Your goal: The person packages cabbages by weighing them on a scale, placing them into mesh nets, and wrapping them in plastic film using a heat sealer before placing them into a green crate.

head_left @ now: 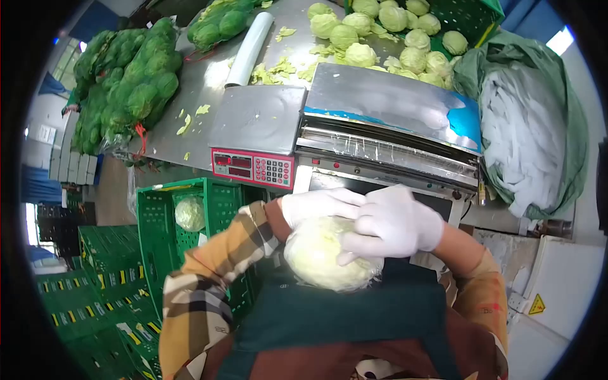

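Observation:
A pale green cabbage (326,256) in clear film is held close against the dark apron. My left hand (323,206), in a white glove, lies over its top edge; the cabbage hides part of that hand. My right hand (396,225), also gloved in white, curls its fingers over the cabbage's right side. Both hands meet above the cabbage, in front of the film wrapping machine (386,149). What the left fingertips grip is hidden behind the right hand.
A scale (256,120) stands left of the machine. Green crates (149,237) are at the lower left, one with a wrapped cabbage (189,214). Netted cabbages (142,85) lie upper left, loose ones (361,56) at the back. A green sack (570,126) sits at the right.

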`<state>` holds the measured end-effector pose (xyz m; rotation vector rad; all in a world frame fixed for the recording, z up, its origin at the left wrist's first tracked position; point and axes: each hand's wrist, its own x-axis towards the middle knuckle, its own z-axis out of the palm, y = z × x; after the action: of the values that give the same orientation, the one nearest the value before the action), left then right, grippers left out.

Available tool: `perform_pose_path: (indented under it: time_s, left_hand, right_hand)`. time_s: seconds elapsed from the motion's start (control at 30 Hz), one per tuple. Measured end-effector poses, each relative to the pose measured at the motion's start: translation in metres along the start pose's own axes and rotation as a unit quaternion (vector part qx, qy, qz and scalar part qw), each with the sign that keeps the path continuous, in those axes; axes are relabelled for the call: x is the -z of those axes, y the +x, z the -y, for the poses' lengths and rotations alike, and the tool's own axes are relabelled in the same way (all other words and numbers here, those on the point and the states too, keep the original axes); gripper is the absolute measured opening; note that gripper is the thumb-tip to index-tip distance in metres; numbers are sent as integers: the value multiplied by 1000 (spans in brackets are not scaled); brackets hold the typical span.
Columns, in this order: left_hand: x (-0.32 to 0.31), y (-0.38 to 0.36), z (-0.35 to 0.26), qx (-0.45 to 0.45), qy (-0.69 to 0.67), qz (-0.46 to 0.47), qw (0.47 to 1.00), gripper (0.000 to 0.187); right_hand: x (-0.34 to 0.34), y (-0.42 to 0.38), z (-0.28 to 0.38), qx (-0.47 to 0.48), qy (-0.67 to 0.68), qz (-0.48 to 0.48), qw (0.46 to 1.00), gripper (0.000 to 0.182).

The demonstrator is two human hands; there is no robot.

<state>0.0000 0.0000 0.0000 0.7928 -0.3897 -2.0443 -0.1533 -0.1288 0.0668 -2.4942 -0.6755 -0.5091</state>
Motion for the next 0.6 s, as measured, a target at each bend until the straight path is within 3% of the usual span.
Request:
perform_pose_path:
  time_s: [0.03, 0.07, 0.1, 0.13, 0.17, 0.2, 0.27, 0.37, 0.4, 0.43, 0.5, 0.53, 0.6]
  left_hand:
    - [-6, 6, -8, 74, 51, 18, 996, 45]
    - [-13, 9, -11, 148, 101, 38, 983, 43]
    - [-19, 3, -15, 132, 103, 46, 985, 43]
    - [-28, -2, -21, 110, 183, 19, 977, 39]
    - [-32, -4, -22, 89, 258, -7, 962, 36]
    - [-8, -7, -4, 10, 209, 37, 977, 41]
    - [0, -8, 7, -4, 190, 41, 981, 41]
    - [6, -12, 16, -34, 148, 51, 987, 41]
    - [6, -13, 19, -47, 134, 53, 988, 41]
    - [6, -14, 21, -60, 122, 51, 990, 41]
    - [5, -16, 27, -96, 95, 30, 990, 42]
    - [3, -17, 30, -119, 82, 11, 989, 42]
    - [2, -16, 38, -169, 55, -29, 984, 43]
  right_hand:
    - [21, 1, 4, -106, 32, 164, 980, 34]
    - [23, -3, -2, -39, -37, 43, 998, 31]
    - [18, 3, -4, 31, -116, -69, 990, 28]
    - [8, 8, -10, 33, -113, -141, 983, 30]
    - [5, 13, -10, 39, -111, -138, 983, 30]
    - [6, 20, -7, 31, -110, -87, 990, 29]
    - [1, 37, -2, 28, -81, -21, 996, 28]
    - [-26, 49, 3, 91, -47, -70, 992, 33]
    - [-27, 45, 4, 71, -50, 4, 996, 26]
    - [-28, 49, 1, 80, -48, 2, 996, 26]
    - [-36, 65, -4, 33, 245, -37, 968, 28]
    - [-41, 61, -5, -1, 348, 40, 936, 43]
    - [-54, 55, -18, 30, 411, 127, 902, 52]
